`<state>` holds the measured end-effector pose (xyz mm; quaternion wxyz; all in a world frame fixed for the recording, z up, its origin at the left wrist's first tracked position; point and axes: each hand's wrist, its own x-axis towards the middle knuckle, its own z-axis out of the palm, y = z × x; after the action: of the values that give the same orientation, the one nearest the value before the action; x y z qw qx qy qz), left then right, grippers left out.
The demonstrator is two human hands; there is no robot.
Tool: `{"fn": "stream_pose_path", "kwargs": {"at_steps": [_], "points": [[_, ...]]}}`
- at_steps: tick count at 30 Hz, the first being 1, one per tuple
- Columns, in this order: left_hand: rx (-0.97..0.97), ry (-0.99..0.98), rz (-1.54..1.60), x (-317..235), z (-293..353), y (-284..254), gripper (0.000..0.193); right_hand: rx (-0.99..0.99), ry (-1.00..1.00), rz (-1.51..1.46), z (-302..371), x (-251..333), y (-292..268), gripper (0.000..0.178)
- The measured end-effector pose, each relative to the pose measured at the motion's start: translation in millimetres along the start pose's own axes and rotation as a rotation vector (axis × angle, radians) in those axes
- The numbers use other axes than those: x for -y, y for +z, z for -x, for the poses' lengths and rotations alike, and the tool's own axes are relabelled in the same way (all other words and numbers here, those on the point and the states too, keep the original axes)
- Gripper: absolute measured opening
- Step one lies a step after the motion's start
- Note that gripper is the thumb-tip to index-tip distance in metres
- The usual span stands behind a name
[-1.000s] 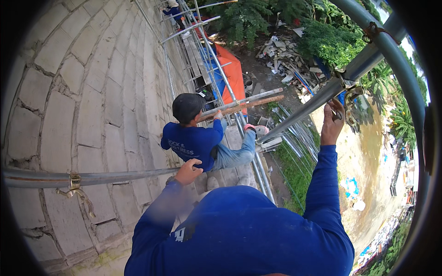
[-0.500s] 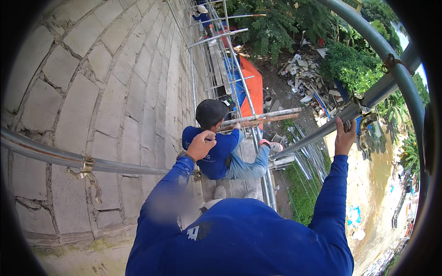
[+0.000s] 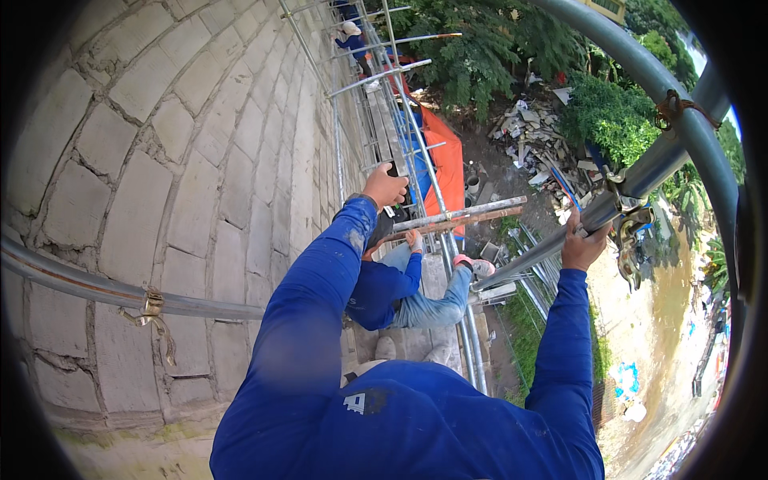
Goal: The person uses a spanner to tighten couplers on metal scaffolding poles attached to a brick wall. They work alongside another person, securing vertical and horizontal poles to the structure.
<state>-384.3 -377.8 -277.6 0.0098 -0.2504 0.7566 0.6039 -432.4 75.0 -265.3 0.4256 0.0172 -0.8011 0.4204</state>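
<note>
Right hand (image 3: 584,246) should brace firmly, fingers curled on pole (image 3: 656,170), 3 o'clock; left hand (image 3: 386,187), 12 o'clock, finger state unclear.

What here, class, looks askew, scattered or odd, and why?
The wall-side scaffold coupler and the coupler beside the right hand look odd: each has a part dangling open, seemingly clasping no second tube. Below, broken debris lies strewn untidily.

The shirt (image 3: 456,436) is blue and long-sleeved, with a white marking (image 3: 354,402) in front. The left sleeve (image 3: 316,292) has pale stains (image 3: 358,238), near a dark wristband (image 3: 366,199).
</note>
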Motion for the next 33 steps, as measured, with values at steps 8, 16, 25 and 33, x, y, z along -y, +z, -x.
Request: {"fn": "stream_pose_path", "kwargs": {"at_steps": [8, 16, 25, 33], "points": [[0.044, -0.100, 0.146, 13, -47, 41, 0.098, -0.026, -0.047, -0.135, 3, -16, 7, 0.057], [0.036, -0.173, 0.143, 20, -75, 50, 0.100, -0.017, -0.036, -0.174, 2, -13, 9, 0.056], [-0.003, -0.195, 0.141, 13, -82, 57, 0.095, -0.011, 0.003, -0.230, 6, -24, 12, 0.055], [-0.023, -0.206, 0.150, 23, -97, 48, 0.103, 0.016, 0.016, -0.291, 8, -33, 14, 0.055]]}}
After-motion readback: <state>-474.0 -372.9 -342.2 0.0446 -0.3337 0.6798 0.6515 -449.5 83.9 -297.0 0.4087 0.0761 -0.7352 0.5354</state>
